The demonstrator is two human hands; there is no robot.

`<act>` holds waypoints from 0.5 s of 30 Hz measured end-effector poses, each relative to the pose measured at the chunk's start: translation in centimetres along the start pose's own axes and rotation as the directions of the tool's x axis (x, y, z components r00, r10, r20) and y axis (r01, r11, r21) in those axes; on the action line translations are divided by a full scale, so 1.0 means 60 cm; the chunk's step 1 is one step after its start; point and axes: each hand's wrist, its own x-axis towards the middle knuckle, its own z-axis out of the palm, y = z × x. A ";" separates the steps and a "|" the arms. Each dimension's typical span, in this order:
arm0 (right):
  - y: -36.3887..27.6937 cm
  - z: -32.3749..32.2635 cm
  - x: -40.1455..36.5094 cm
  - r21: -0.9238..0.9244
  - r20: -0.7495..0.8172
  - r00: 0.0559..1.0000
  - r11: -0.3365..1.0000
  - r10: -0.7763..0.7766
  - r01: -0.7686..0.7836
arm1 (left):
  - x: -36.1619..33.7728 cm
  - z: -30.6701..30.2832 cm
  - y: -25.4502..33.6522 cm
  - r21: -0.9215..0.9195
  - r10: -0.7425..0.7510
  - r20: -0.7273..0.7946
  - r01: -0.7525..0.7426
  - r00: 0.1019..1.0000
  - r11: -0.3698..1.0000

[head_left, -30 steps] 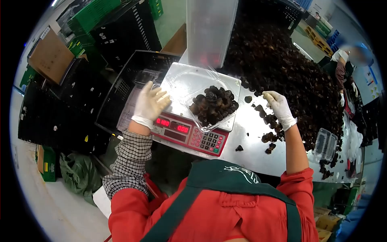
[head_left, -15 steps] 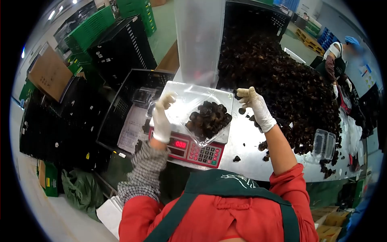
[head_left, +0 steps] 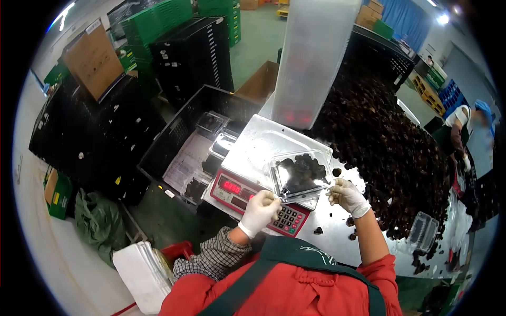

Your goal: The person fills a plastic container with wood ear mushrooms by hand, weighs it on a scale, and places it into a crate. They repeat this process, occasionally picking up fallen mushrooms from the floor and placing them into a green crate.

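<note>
A clear plastic box [head_left: 301, 175] with dark, fungus-like pieces inside rests on the metal plate of a red scale [head_left: 232, 187], its lid lying over the pieces. My left hand [head_left: 260, 211], in a white glove, pinches the box's near left corner, above the scale's keypad. At the right corner, the gloved fingers of my right hand [head_left: 349, 197] close on the box's edge. Red digits glow on the scale's display. Loose dark pieces [head_left: 318, 230] lie on the metal table to the right of the scale.
A large dark heap [head_left: 390, 142] covers the table's right side. A tall translucent container [head_left: 316, 63] stands behind the scale. At left, a black crate [head_left: 158, 147] holds filled boxes. An empty clear box [head_left: 423, 231] lies at right. A co-worker [head_left: 459, 129] stands far right.
The lid has come down over the pieces. Both hands have moved to the box's near corners and closed on them. The display has changed from zero, and the view has shifted.
</note>
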 end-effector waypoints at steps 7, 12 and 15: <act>0.008 0.053 -0.026 0.034 -0.058 0.995 0.996 -0.076 0.078 | 0.023 -0.041 -0.013 -0.178 -0.058 0.081 0.072 0.995 0.981; -0.019 0.121 -0.032 -0.038 -0.010 0.964 0.963 -0.266 0.265 | 0.020 -0.081 0.022 -0.248 0.061 -0.003 -0.060 0.998 0.967; -0.053 0.182 -0.026 -0.024 0.035 0.934 0.934 -0.355 0.356 | 0.023 -0.110 0.058 -0.342 0.287 -0.094 -0.302 0.953 0.890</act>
